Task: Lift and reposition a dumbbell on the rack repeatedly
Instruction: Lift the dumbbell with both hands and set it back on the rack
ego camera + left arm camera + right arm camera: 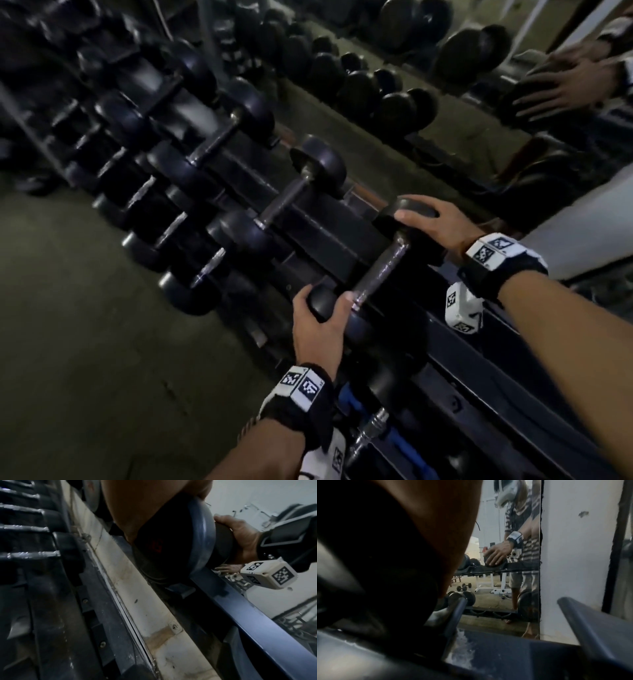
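Note:
A black dumbbell with a steel handle lies across the top tier of the dark rack. My left hand grips its near head from the front, thumb beside the handle. Over the far head wraps my right hand, next to the mirror. In the left wrist view the near head sits just above a rack rail, with my right hand behind it. I cannot tell whether the weight rests on the rails. The right wrist view is mostly blocked by my palm.
Two more dumbbells lie on the same tier to the left. Several sit on the lower tier. A chrome-handled dumbbell lies near my left wrist. A wall mirror backs the rack. Bare floor spreads to the left.

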The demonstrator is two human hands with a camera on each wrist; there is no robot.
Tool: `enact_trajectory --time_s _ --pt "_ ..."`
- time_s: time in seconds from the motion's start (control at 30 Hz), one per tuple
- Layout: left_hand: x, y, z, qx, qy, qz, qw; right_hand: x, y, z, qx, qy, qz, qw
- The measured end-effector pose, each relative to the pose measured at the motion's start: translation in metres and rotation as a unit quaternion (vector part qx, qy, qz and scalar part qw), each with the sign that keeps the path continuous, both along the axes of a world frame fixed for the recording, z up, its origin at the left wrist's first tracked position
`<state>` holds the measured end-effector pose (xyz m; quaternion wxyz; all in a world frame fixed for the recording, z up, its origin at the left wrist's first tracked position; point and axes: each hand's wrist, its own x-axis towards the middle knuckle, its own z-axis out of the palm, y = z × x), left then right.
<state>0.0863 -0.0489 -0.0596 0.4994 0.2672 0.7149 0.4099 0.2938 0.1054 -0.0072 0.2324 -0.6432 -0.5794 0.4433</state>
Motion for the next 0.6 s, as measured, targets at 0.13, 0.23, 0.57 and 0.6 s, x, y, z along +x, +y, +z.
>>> enact_trajectory --time_s 0.13,0.23,0.57,0.6 --pt "0.012 -0.003 -0.006 0.005 -0.074 0.071 0.995 0.011 0.013 -0.001 -0.053 0.024 0.064 0.996" --pt "0.016 -0.005 -0.007 -0.003 -0.151 0.082 0.985 0.013 0.021 -0.003 -0.091 0.052 0.089 0.99" --pt "0.016 -0.002 0.001 -0.017 -0.304 0.107 0.946 0.011 0.023 -0.003 -0.097 0.089 0.094 0.987" --pt "0.015 -0.002 0.0 -0.018 -0.307 0.102 0.946 0.011 0.023 -0.002 -0.097 0.088 0.095 0.987"
